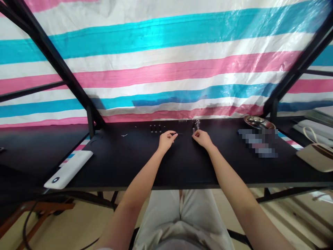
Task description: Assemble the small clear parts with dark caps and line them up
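My left hand [167, 141] is over the black table, thumb and fingers pinched on a small dark stick-like piece [179, 134] that juts out to the right. To its right, my right hand [203, 139] has its fingertips closed at a small grey cylindrical piece [193, 131] near the table's back. Just beyond the right fingers lies a little cluster of pale grey bits [198, 123]. Several tiny grey pieces [182, 121] line up along the back edge. Left of my left hand, three short dark rods with grey ends [155, 128] stand side by side.
A white power bank-like block [69, 170] lies at the table's left edge. At the back right is a shiny metal dish [259, 122], with a blurred-out item [258, 143] before it. A beige pouch [316, 158] sits far right. Striped sheeting [166, 69] hangs behind, between black frame bars [56, 55].
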Available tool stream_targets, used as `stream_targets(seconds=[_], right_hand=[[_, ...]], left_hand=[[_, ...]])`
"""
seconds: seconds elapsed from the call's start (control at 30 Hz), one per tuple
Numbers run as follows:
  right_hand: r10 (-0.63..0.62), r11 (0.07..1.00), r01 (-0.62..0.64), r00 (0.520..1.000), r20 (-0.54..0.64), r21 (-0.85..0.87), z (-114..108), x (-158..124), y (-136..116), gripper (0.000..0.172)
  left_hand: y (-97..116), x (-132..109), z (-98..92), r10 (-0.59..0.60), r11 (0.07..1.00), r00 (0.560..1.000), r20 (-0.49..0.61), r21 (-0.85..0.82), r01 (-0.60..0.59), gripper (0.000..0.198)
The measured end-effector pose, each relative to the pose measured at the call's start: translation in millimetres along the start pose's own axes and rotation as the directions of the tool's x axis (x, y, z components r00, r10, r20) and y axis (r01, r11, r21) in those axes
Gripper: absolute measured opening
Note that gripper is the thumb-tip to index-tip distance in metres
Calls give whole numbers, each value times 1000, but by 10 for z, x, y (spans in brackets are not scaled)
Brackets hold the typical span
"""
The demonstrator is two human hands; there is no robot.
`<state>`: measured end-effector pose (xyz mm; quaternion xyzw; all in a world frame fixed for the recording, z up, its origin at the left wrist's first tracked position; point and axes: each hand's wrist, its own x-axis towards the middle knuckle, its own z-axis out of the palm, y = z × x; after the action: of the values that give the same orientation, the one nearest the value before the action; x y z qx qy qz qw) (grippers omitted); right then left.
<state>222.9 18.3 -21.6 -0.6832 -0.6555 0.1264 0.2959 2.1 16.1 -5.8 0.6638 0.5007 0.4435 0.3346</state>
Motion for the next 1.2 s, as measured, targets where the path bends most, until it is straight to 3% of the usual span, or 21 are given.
stream_targets(seconds=[0.1,0.2,0.4,0.57,0.73,0.87,0.97,1.2], right_hand=[[-198,980,195,975,100,42,27,-113,-190,10],[-271,963,270,956,112,27,48,-189,-345,8],[-257,961,266,960,109,-79,19,-223,-396,6],[-271,913,289,957,101,-288,-23,-259,-467,8],[-323,851,330,942,89,-409,-17,-301,-571,11],[-389,849,368,921,22,-379,-1,-311,-593,12],[-422,861,392,906,-25,-324,-5,-310,-588,12],[-424,905,412,896,-130,-109,2,-337,-604,13]], left_hand=[[27,-1,5,-46,995,999,1,-86,46,34],[36,-10,9,-57,988,998,10,-145,58,34],[95,-47,21,-35,985,997,62,-168,45,31],[172,-86,25,12,982,996,86,-189,4,29],[165,-131,64,121,992,990,75,-55,-117,23],[161,-163,87,188,978,976,110,67,-196,20],[180,-166,84,191,978,979,75,75,-196,20],[199,-130,68,80,991,997,25,-114,-76,27]])
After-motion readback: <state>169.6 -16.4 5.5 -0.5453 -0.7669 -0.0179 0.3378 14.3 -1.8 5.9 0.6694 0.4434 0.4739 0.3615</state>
